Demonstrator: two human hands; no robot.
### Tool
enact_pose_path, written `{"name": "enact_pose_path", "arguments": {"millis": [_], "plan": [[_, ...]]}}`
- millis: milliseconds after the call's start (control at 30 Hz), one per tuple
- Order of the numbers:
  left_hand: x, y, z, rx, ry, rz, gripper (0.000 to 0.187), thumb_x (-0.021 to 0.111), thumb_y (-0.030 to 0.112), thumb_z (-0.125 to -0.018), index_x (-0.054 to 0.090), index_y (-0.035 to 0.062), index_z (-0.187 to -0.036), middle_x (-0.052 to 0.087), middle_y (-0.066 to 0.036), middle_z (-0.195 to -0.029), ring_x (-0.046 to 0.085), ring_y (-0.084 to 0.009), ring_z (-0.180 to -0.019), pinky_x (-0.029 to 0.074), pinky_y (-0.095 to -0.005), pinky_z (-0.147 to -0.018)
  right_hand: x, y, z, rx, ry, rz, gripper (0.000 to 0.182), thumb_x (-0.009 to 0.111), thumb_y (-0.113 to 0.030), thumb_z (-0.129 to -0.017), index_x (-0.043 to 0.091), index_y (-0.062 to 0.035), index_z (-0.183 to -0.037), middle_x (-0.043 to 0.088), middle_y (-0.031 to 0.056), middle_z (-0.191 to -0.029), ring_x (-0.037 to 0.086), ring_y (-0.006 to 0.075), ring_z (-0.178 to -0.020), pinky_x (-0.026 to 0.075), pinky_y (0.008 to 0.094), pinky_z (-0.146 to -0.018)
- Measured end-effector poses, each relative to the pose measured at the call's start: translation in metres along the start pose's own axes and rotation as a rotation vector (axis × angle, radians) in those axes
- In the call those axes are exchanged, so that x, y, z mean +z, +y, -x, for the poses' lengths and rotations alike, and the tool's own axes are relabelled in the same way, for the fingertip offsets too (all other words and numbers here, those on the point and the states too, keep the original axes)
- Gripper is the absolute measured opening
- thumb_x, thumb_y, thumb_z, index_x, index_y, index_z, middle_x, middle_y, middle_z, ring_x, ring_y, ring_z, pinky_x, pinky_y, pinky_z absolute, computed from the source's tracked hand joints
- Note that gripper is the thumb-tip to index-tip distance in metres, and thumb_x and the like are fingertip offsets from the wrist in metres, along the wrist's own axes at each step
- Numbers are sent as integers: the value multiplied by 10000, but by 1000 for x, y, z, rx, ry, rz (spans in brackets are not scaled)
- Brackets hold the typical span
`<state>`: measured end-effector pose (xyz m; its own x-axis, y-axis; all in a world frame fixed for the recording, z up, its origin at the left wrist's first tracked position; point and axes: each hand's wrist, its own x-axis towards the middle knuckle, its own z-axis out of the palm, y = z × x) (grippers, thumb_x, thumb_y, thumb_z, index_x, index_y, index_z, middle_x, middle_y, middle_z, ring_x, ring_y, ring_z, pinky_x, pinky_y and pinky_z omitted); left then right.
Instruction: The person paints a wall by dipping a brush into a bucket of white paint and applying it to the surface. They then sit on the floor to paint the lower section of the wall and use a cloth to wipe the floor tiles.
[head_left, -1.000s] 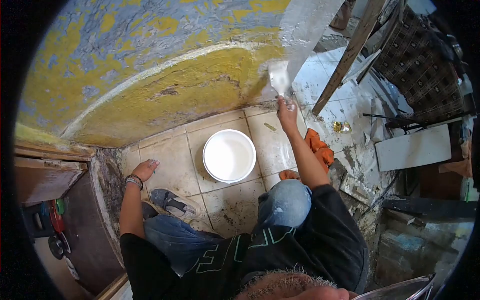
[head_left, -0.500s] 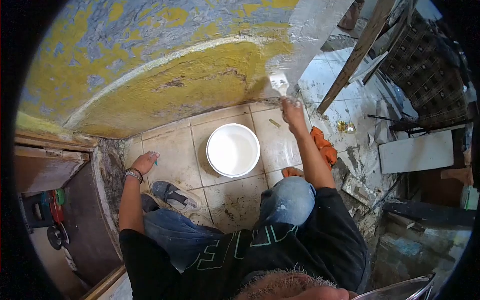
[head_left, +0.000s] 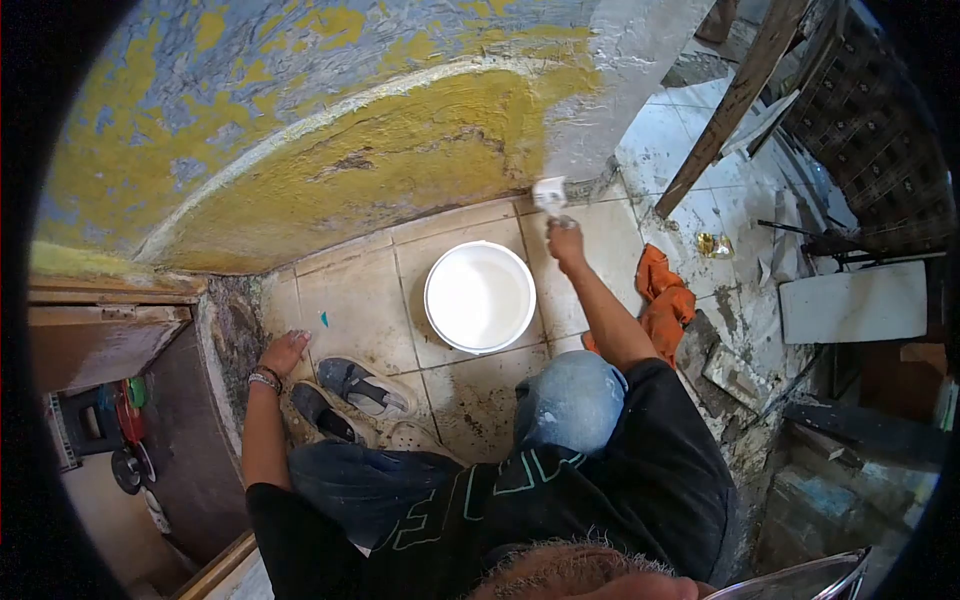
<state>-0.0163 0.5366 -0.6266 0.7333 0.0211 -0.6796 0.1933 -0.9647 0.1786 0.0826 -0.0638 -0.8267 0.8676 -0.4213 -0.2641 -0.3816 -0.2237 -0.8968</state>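
- Broadly, the wall (head_left: pixel 390 170) is rising from the far edge of the floor (head_left: pixel 350 270).
- The bucket (head_left: pixel 482 347) is standing near that edge.
- The cloth (head_left: pixel 667 308) is lying right of it.
- The right hand (head_left: pixel 566 243) is clamping the brush (head_left: pixel 550 195) by the wall's bottom edge.
- The left hand (head_left: pixel 286 352) is showing near the floor's left edge; its finger spread I cannot tell.
- A scrap (head_left: pixel 324 319) is lying beside it.

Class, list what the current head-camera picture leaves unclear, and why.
All in the head view:
- Tool: blurred; brush or scraper, unclear.
- Its grip: hidden inside the right hand.
- Orange cloth: partly hidden behind the right forearm.
- Teal scrap: too small to identify.
- Patterned fabric: cut off by the dark edge.
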Motion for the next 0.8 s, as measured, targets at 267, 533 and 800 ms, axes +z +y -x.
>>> {"name": "enact_pose_path", "arguments": {"millis": [267,533,800], "plan": [[3,-4,-12,11,62,-41,734,366,605,-932,498,2,-1329,504,-235,-1347,459,-371,-1270,340,-399,-1079,-72,-20,-4,-47,-106,0,178,552,-202,-901,654,-70,-840,535,9,-617,400,86,-411,315,263,-386],[6,-7,-24,37,6,2,770,364,623,-926,470,-11,-1350,461,-243,-1386,432,-373,-1294,329,-402,-1088,-38,31,-17,84,127,25,274,553,-258,-892,655,-8,-849,631,95,-696,579,227,-596,460,386,-567],[-2,8,-12,26,58,-33,772,345,624,-931,473,-16,-1343,484,-249,-1359,458,-378,-1268,346,-401,-1075,-13,-9,0,-1,-287,42,208,578,-215,-869,671,-29,-873,643,98,-699,556,184,-541,443,347,-506]]}}
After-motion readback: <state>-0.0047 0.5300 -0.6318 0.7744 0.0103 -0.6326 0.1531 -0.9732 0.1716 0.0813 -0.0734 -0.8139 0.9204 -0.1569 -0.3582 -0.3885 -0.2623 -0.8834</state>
